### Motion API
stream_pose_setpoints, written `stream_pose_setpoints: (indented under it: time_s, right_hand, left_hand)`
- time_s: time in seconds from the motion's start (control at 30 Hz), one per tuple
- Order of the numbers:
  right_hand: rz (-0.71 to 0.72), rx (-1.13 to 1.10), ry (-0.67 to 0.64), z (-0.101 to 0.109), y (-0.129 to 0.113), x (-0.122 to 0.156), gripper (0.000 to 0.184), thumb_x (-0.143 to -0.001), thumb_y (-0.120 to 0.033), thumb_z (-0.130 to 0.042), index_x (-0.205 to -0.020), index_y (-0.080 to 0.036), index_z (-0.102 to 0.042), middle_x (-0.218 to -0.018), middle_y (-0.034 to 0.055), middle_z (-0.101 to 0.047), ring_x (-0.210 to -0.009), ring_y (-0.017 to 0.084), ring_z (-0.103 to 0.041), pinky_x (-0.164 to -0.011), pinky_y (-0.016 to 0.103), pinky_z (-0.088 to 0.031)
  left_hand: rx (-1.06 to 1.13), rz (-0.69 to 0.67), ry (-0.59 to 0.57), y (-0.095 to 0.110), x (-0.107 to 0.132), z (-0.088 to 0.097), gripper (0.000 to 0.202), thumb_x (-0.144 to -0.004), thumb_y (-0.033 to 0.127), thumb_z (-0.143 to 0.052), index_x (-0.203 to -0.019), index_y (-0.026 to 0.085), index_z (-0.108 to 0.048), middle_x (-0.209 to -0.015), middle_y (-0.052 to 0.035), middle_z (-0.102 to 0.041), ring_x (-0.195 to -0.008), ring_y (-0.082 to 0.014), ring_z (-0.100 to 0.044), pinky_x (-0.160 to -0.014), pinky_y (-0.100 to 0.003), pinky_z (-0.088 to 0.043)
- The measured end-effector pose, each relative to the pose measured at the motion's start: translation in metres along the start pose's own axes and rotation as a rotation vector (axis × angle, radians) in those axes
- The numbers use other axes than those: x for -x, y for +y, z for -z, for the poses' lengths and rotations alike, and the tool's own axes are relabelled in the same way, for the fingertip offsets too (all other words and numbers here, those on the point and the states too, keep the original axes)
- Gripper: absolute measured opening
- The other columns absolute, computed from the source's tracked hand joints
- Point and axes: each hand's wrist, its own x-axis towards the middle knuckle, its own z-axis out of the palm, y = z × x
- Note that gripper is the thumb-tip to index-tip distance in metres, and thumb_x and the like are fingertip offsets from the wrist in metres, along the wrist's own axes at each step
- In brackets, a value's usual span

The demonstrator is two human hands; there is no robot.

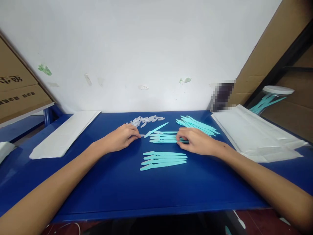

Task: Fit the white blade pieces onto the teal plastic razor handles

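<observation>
My left hand (pixel 126 136) pinches a small translucent blade cap (pixel 142 135) at its fingertips, left of the middle row of razors. My right hand (pixel 192 139) has its thumb and fingers closed round the handle ends of turquoise eyebrow razors (pixel 162 137), which lie side by side. Just beyond that row, a single razor (pixel 156 129) lies at a slant. Nearer me is another neat row of razors (pixel 165 160), with their heads to the left. Loose translucent caps (pixel 146 120) form a heap behind my left hand. A pile of razors (pixel 197 125) spreads behind my right hand.
The blue table (pixel 146 192) meets a white wall (pixel 151 49). White bags lie at the left (pixel 66 133) and right (pixel 256 133). A clear jar with a white lid (pixel 278 90) holds more razors at the right. Cardboard boxes (pixel 19 85) flank the table.
</observation>
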Motion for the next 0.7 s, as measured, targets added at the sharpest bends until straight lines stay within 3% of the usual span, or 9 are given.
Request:
stream_pose_setpoints:
  time_s: [0.17,0.33,0.43,0.6,0.7]
  right_hand:
    - [-0.02,-0.017,0.015,-0.001,-0.001,0.001,0.011,-0.09,-0.025,-0.053,-0.088,-0.02,-0.062,-0.09,0.0029,-0.062,-0.065,0.013,-0.053,-0.061,0.028,-0.036]
    - [-0.012,-0.04,0.041,0.0,-0.001,0.002,0.01,-0.09,-0.025,-0.053,-0.087,-0.02,-0.061,-0.091,0.0046,-0.064,-0.073,0.016,-0.056,-0.063,0.029,-0.038]
    - [0.003,-0.045,0.047,0.0,0.0,0.002,0.009,-0.091,-0.025,-0.052,-0.089,-0.02,-0.06,-0.091,0.0041,-0.066,-0.076,0.017,-0.057,-0.067,0.03,-0.04]
    - [-0.012,-0.056,0.013,0.0,0.001,0.002,0.013,-0.094,-0.025,-0.049,-0.096,-0.021,-0.061,-0.092,0.0038,-0.07,-0.075,0.018,-0.061,-0.069,0.031,-0.043]
    - [0.005,-0.036,0.008,0.0,0.001,0.003,0.023,-0.097,-0.027,-0.045,-0.111,-0.02,-0.063,-0.106,0.007,-0.072,-0.086,0.021,-0.065,-0.075,0.034,-0.045]
  left_hand:
    - [0.048,0.032,-0.028,0.014,0.0,0.001,0.022,-0.096,0.022,-0.049,-0.097,0.02,-0.071,-0.099,-0.0055,-0.07,-0.089,-0.0188,-0.065,-0.082,-0.031,-0.047]
    - [0.008,0.052,-0.052,0.018,0.002,0.0,0.031,-0.091,0.02,-0.052,-0.117,0.019,-0.067,-0.098,-0.0064,-0.068,-0.084,-0.0186,-0.063,-0.076,-0.03,-0.047]
    - [0.013,0.042,-0.047,0.022,0.002,-0.002,0.03,-0.091,0.02,-0.051,-0.114,0.021,-0.07,-0.098,-0.0066,-0.068,-0.083,-0.0186,-0.063,-0.074,-0.03,-0.047]
    - [0.286,0.09,0.089,0.034,-0.003,-0.006,0.016,-0.092,0.027,-0.059,-0.1,0.02,-0.071,-0.096,-0.0027,-0.073,-0.086,-0.0167,-0.066,-0.074,-0.027,-0.05]
    - [0.422,0.132,0.091,0.04,-0.005,-0.01,0.014,-0.091,0.031,-0.063,-0.096,0.021,-0.071,-0.093,-0.0009,-0.074,-0.083,-0.0156,-0.067,-0.072,-0.026,-0.05]
